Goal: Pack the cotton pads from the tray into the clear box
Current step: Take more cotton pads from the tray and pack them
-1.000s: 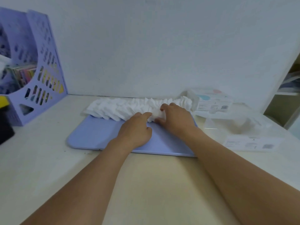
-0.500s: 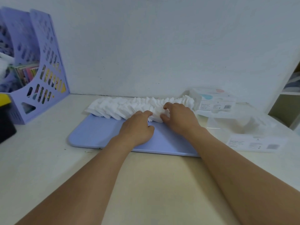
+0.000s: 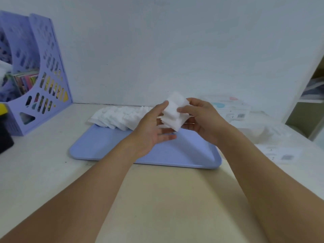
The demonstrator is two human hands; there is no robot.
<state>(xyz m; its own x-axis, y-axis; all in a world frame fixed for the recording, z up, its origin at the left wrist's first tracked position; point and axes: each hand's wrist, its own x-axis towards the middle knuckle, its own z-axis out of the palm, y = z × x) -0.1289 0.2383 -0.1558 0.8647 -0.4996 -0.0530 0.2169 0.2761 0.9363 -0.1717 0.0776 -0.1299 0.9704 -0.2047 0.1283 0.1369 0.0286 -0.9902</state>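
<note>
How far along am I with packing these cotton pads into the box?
Early on. Done: the clear box on the right seems to hold some pads already. In hand: both hands, left hand and right hand, hold a stack of pads above the tray. Left: the row of pads along its far edge.

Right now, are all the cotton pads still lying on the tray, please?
No, both hands hold a stack of cotton pads lifted above the blue tray.

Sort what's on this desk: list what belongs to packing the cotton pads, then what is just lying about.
Job: held pads between left hand and right hand; pad row; tray; clear box.

Lying about: file rack; labelled packet; label sheet; black thing.
</note>
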